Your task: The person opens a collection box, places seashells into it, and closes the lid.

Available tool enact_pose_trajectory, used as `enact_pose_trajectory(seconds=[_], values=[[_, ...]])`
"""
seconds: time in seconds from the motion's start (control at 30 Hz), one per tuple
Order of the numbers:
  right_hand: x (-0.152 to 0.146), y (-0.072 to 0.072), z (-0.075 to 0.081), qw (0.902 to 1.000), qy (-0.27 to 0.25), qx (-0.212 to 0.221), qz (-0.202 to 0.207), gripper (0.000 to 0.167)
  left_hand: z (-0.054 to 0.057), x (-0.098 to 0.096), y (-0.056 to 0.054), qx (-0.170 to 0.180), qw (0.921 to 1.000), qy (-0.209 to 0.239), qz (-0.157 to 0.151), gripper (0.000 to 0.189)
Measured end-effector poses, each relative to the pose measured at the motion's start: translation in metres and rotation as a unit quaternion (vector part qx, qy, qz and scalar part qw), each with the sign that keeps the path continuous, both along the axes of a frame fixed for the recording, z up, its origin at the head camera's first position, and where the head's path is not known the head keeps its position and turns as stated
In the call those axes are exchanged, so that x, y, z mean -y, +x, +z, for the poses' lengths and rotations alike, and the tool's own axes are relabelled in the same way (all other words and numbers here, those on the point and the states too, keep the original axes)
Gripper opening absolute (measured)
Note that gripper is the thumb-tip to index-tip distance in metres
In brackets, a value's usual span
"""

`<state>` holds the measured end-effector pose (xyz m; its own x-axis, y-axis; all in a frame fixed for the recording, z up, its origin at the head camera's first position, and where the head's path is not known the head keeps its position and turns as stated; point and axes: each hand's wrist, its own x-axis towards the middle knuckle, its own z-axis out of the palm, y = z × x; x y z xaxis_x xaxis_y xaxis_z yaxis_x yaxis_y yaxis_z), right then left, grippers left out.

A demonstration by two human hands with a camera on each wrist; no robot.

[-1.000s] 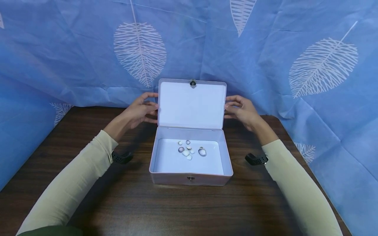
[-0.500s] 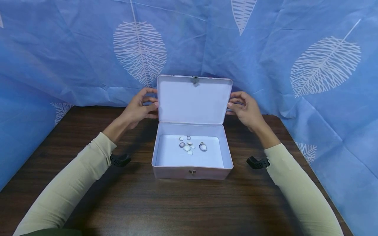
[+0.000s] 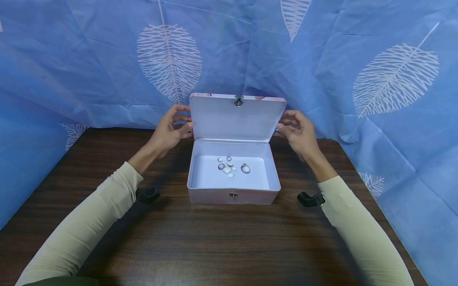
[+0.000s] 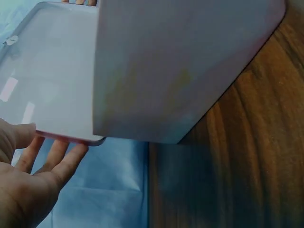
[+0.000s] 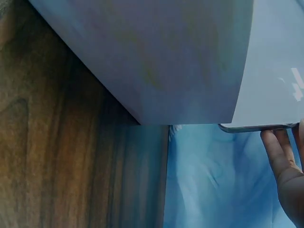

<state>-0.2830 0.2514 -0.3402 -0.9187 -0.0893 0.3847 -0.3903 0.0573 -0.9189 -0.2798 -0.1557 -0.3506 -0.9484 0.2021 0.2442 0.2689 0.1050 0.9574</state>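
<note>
A pale pink metal box (image 3: 234, 195) stands on the table with its hinged lid (image 3: 236, 119) raised and leaning forward. Several small seashells (image 3: 227, 170), white and purplish, lie on its white floor. My left hand (image 3: 169, 127) grips the lid's left edge, thumb at the rim and fingers behind; the left wrist view shows this thumb (image 4: 21, 135) on the lid's edge. At the opposite edge, my right hand (image 3: 298, 133) holds the lid the same way, its fingers (image 5: 275, 149) against the edge in the right wrist view. A metal clasp (image 3: 238, 101) hangs from the lid's top.
The box rests on a dark wooden table (image 3: 229, 246). Behind and around the table hangs a blue cloth (image 3: 229, 47) with white leaf prints. Black wrist straps (image 3: 146, 195) show below both sleeves.
The box has shifted away toward the cloth. Its lid has swung forward, so a strip of its patterned outer side now shows along the top. Both hands have kept hold of the lid.
</note>
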Motion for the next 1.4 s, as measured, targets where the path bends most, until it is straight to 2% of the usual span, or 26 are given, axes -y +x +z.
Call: enact_pose_trajectory(seconds=[0.13, 0.4, 0.53, 0.6, 0.67, 0.8, 0.97, 1.07, 1.17, 1.3, 1.4], values=[[0.000, 0.001, -0.004, 0.9987, -0.048, 0.011, 0.013, 0.036, -0.005, -0.001, 0.000, -0.018, 0.9997, 0.014, 0.010, 0.042], [0.002, 0.005, -0.007, 0.9975, -0.069, 0.014, 0.013, 0.042, -0.010, -0.001, 0.002, -0.032, 0.9991, 0.019, 0.020, 0.037], [0.001, 0.007, -0.011, 0.9987, -0.050, 0.008, 0.009, 0.038, -0.011, 0.000, 0.005, -0.030, 0.9988, 0.027, 0.026, 0.031], [-0.001, 0.010, -0.013, 0.9997, -0.023, 0.005, -0.003, 0.030, -0.011, 0.001, 0.007, -0.025, 0.9988, 0.026, 0.033, 0.030], [-0.002, 0.013, -0.016, 0.9998, -0.002, 0.011, -0.014, 0.030, -0.013, 0.001, 0.009, -0.017, 0.9988, 0.023, 0.040, 0.032], [-0.005, 0.021, -0.019, 0.9978, 0.044, 0.031, -0.038, 0.039, -0.015, 0.001, 0.014, 0.016, 0.9981, 0.031, 0.051, 0.041], [-0.006, 0.030, -0.018, 0.9942, 0.083, 0.047, -0.048, 0.040, -0.019, 0.000, 0.020, 0.062, 0.9950, 0.050, 0.060, 0.045], [-0.007, 0.036, -0.019, 0.9916, 0.111, 0.053, -0.039, 0.041, -0.021, 0.000, 0.024, 0.085, 0.9936, 0.064, 0.039, 0.047], [-0.008, 0.039, -0.020, 0.9906, 0.125, 0.054, -0.017, 0.045, -0.023, 0.001, 0.027, 0.097, 0.9929, 0.067, -0.006, 0.052], [-0.010, 0.043, -0.021, 0.9912, 0.120, 0.055, 0.014, 0.050, -0.024, 0.003, 0.030, 0.100, 0.9922, 0.046, -0.059, 0.059], [-0.011, 0.045, -0.021, 0.9921, 0.100, 0.068, 0.034, 0.060, -0.023, 0.005, 0.034, 0.103, 0.9904, 0.030, -0.088, 0.063]])
